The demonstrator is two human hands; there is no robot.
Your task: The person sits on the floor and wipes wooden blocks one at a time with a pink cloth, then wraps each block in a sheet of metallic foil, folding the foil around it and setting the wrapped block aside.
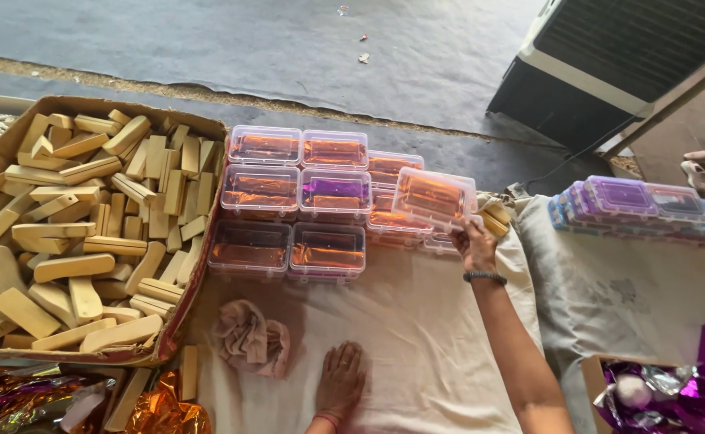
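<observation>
Head view. The right hand (476, 243) is raised over the pale cream cloth sheet (416, 321), its fingers clamped on the lower right corner of a clear rectangular plastic box with a pinkish lid (434, 197), which sits tilted above the right end of the stacked boxes and shows orange foil inside. A dark bangle (485, 276) circles that wrist. Left of those fingers stands the block of clear lidded plastic boxes (298, 205), set in rows and touching one another; most hold orange foil packets, one holds purple. The left hand (341, 382) lies flat on the cloth near the bottom edge, fingers together and holding nothing. Between its fingertips and the box rows the cloth is bare, giving open room. Just left of those fingers lies a crumpled pinkish rag (249, 337). Further left, a brown cardboard carton (200, 273) is heaped with pale wooden blocks (79, 233); its right wall touches the box rows. Well right of the right hand's fingers, a second stack of flat plastic boxes with purple and blue tints (641, 205) rests on a grey-white cloth. Purple foil (674, 394) fills an open carton at the lower right corner.
</observation>
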